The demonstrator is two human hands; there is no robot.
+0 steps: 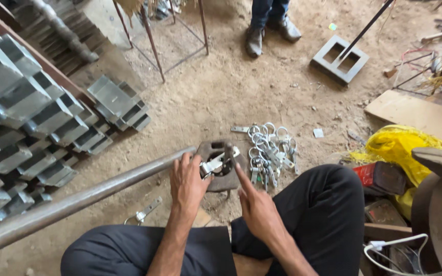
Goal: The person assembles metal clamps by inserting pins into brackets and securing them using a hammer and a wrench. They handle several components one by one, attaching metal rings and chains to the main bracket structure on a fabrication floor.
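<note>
A: Start close. What is cut off or hard to read?

B: Both forearms enter from the bottom edge, and the knees in dark trousers fill the foreground. A white cable (395, 243) trails out of view at five o'clock. The right edge cuts off a dark rounded metal mass (441, 204).

A: And the hands?

B: The left hand (188, 181) lies on the metal latch piece (216, 164), fingers curled over its near end; that grip is closed on it, though the fingertips hide just how they pinch. The right hand (254, 204) holds nothing: its grip is open, the index finger stretched toward eleven o'clock, its tip touching or just beside the rusty block (221, 166).

A: Where does the latch piece lie, then?

B: On top of the rusty block, on the dirt floor (221, 92), at one o'clock from the left hand and eleven o'clock from the right. Its shape under the fingers is hard to make out.

A: Farther out?

B: A long steel pipe (78, 199) runs from the block out toward eight o'clock. A heap of shiny ring latches (269, 151) lies just beside the block at three o'clock. Folded metal channels (26, 112) are stacked at nine o'clock. At twelve o'clock stands another person, only the shoes (272, 33) and lower legs showing.
</note>
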